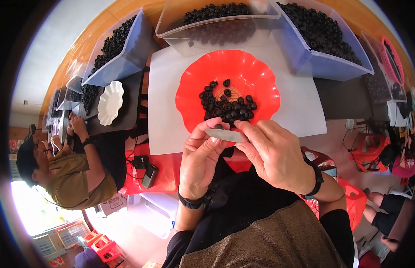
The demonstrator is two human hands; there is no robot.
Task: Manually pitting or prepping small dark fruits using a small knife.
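A red scalloped dish lies in front of me, with a pile of small black round bead-like pieces in it; some show a hole. Over its near edge, my left hand pinches one dark piece between thumb and fingertips. My right hand is closed on a small knife, whose short grey blade points left across the left fingertips, close to that piece. The knife's handle is hidden in my right fingers. Whether the blade touches the piece I cannot tell.
White paper lies under the dish. Beyond it stand a clear bin and bluish bins full of black pieces. A white scalloped dish sits on the dark table at left, near a seated person. Red stools stand at right.
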